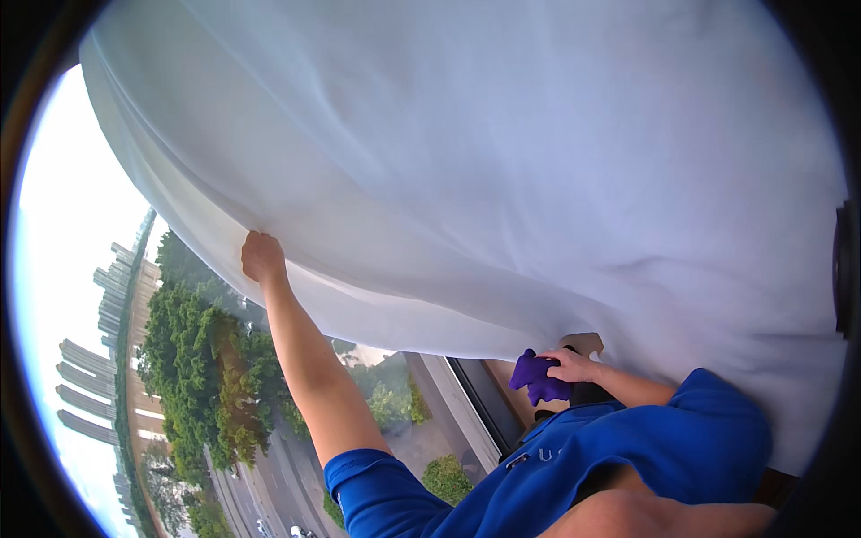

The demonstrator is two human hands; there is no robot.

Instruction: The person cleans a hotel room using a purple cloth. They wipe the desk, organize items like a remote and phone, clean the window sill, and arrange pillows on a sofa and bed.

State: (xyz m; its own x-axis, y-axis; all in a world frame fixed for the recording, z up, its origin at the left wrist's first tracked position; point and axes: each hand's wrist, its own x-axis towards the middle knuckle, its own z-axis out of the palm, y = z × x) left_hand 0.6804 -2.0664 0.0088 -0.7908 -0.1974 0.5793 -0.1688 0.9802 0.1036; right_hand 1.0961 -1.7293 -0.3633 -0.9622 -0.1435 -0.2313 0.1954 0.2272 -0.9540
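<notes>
A large white curtain (538, 168) fills most of the head view and hangs in broad folds. With my arm stretched out towards the window side, my left hand (263, 257) is closed in a fist on a fold near the curtain's edge. My right hand (572, 366) is close to my body, beside the lower part of the curtain. It grips a bunched purple cloth (538, 378), whose corners stick out past the fingers.
A dark window frame and sill (481, 397) run beside my body. Beyond the window, far below, are trees (195, 336), a road (269, 477) with vehicles and distant tall buildings (87, 383). A dark object (842, 269) shows at the right rim.
</notes>
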